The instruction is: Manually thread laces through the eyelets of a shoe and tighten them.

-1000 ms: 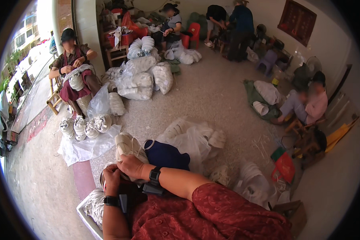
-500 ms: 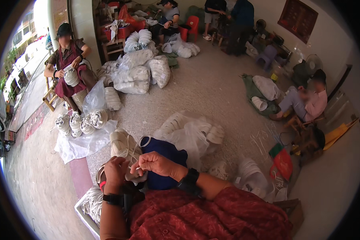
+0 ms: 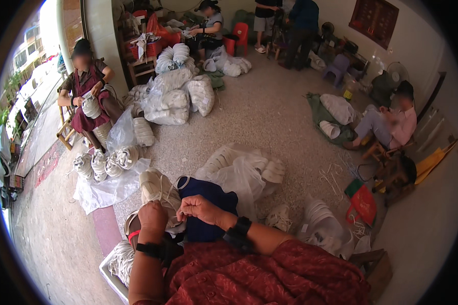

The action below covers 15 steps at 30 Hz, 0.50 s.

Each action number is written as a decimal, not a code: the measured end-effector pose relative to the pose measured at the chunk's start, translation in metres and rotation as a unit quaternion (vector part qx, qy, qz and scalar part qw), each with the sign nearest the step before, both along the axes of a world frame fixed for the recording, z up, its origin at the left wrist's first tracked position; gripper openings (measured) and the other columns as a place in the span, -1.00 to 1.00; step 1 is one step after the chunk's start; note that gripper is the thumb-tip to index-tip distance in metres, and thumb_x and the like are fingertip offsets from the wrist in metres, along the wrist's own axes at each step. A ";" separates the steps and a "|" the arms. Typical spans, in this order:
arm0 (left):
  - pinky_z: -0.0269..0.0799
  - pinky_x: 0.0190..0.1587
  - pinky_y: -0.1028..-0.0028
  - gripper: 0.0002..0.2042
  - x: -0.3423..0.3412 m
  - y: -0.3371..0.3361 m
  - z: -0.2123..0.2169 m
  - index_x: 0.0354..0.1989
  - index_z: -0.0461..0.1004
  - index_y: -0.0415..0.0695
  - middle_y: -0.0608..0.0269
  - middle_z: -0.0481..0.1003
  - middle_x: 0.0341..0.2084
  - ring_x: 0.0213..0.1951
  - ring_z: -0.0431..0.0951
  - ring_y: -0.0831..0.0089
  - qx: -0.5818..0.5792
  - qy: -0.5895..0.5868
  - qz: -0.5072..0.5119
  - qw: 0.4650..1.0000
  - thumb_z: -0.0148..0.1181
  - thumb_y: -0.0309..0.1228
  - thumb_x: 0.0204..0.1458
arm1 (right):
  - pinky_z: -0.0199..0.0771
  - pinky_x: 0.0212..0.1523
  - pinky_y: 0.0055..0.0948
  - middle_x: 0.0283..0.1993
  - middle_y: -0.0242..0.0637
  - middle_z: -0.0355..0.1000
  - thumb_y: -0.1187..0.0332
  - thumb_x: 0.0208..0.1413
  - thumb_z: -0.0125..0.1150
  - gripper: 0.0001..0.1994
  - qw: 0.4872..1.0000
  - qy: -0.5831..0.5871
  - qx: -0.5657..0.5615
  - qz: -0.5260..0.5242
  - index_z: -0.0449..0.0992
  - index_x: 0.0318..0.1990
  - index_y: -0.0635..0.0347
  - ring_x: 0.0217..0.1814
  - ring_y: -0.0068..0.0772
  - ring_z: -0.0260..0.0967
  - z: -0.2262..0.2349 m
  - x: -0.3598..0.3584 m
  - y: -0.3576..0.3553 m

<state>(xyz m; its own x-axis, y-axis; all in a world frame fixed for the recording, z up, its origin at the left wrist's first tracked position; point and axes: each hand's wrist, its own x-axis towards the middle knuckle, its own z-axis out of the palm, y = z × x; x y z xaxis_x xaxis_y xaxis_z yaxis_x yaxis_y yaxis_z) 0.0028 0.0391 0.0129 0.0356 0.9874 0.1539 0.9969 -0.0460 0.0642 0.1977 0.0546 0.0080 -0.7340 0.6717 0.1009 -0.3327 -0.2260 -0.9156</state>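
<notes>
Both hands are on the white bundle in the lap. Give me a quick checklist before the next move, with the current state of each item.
1. Left hand on the white bundle: ok, it rests against it.
2. Right hand pinched at the bundle's edge: ok, fingers are closed there; what they pinch, cannot tell.
3. Bundle supported: ok, it lies on the dark blue cloth over the lap.
4. Bin of white pieces near the left elbow: ok, within reach by the look of it.
5. Space ahead: not ok, a clear plastic bag of white pieces lies close in front.
</notes>
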 end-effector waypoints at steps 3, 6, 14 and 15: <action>0.46 -0.45 0.27 -0.85 -0.005 -0.009 0.001 -0.54 0.45 -0.21 0.02 0.48 -0.57 -0.49 0.55 0.14 0.007 -0.041 0.004 0.999 0.08 -0.36 -0.19 | 0.38 -0.21 -0.53 -0.35 -0.23 0.46 0.42 0.15 -0.02 -0.86 1.000 0.011 -0.026 -0.004 0.36 -0.44 0.25 -0.30 -0.50 0.38 -0.003 -0.003 -0.004; 0.47 -0.44 0.28 -0.82 0.004 -0.019 0.001 -0.51 0.45 -0.20 0.02 0.49 -0.53 -0.49 0.55 0.14 0.010 -0.060 0.018 0.998 0.10 -0.33 -0.20 | 0.37 -0.20 -0.54 -0.36 -0.23 0.46 0.42 0.14 -0.01 -0.86 0.999 -0.001 -0.029 0.018 0.37 -0.44 0.25 -0.31 -0.51 0.38 -0.004 -0.008 -0.012; 0.48 -0.38 0.28 -0.85 0.020 0.005 0.008 -0.47 0.48 -0.13 0.06 0.52 -0.48 -0.40 0.56 0.16 -0.046 -0.047 0.020 0.998 0.02 -0.36 -0.08 | 0.36 -0.16 -0.51 -0.33 -0.17 0.46 0.42 0.14 -0.03 -0.85 0.999 -0.039 -0.022 -0.013 0.39 -0.42 0.28 -0.29 -0.48 0.37 0.000 0.006 -0.013; 0.48 -0.37 0.26 -0.84 0.016 0.003 0.013 -0.48 0.49 -0.15 0.03 0.51 -0.49 -0.40 0.56 0.14 -0.049 -0.069 0.022 0.996 0.02 -0.35 -0.08 | 0.36 -0.16 -0.50 -0.33 -0.15 0.46 0.40 0.14 0.00 -0.85 0.999 -0.042 -0.019 -0.010 0.39 -0.43 0.27 -0.29 -0.46 0.37 -0.003 0.009 -0.011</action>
